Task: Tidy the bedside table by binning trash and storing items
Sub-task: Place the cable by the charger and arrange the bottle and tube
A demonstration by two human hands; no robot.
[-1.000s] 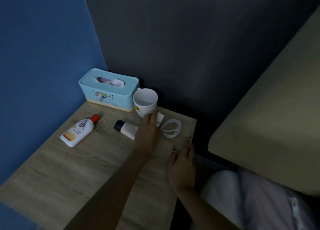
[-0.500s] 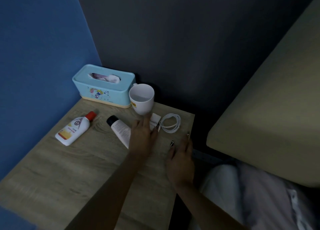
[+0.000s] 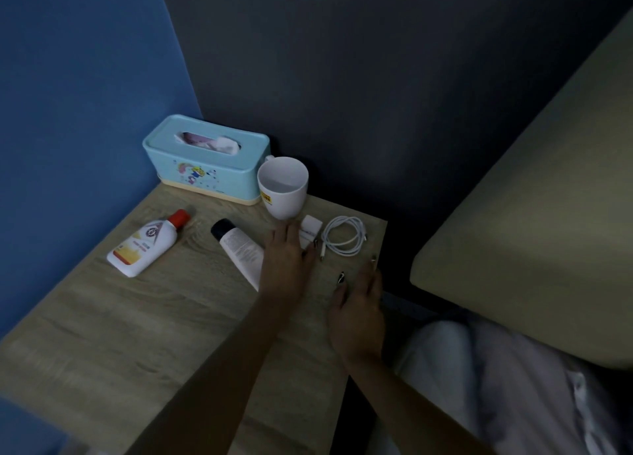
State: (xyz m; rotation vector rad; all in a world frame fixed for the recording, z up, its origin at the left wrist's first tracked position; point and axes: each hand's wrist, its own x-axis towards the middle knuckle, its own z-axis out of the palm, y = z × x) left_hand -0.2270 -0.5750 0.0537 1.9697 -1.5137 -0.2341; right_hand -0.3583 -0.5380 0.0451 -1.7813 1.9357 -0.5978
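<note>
Wooden bedside table [image 3: 102, 324]: left hand [image 3: 286, 261] flat, fingers spread, empty, over tube [image 3: 239, 249] near mug [image 3: 283, 187]; right hand [image 3: 358, 304] open, empty, at right edge.

Pretty dim in here, everything's got a bluish-grey cast. The dark wall [image 3: 359, 77] behind swallows most of the light. Brightest bits are the white mug [image 3: 283, 187] and cable [image 3: 344, 240]. Both forearms read as near-silhouettes. Soft overall, with blur and wide-angle stretch along the bottom-left table [image 3: 102, 334] edge.
</note>
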